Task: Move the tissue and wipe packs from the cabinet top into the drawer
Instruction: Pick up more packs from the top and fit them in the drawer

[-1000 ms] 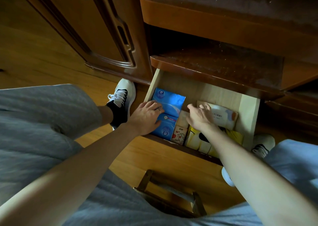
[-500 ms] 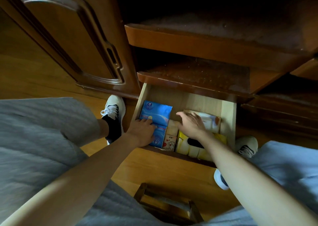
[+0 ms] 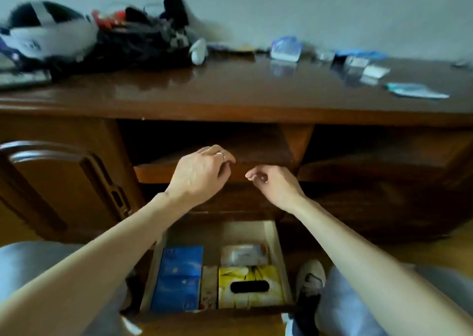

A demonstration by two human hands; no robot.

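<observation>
2 bare hands, left (image 3: pixel 202 175) and right (image 3: pixel 275 184), hover empty with fingers loosely curled above the open drawer (image 3: pixel 280 259), which holds blue (image 3: pixel 179 277), yellow (image 3: pixel 249 284) and white (image 3: pixel 243 254) packs. Blurred packs (image 3: pixel 285 48) lie on the counter (image 3: pixel 230 92).

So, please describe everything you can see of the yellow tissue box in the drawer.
The yellow tissue box looks like printed cardboard, with a pale pattern and a dark oval slot on top. It lies flat at the front right of the open drawer, beside a narrow pack and in front of a white wipe pack. No hand touches it.
</observation>
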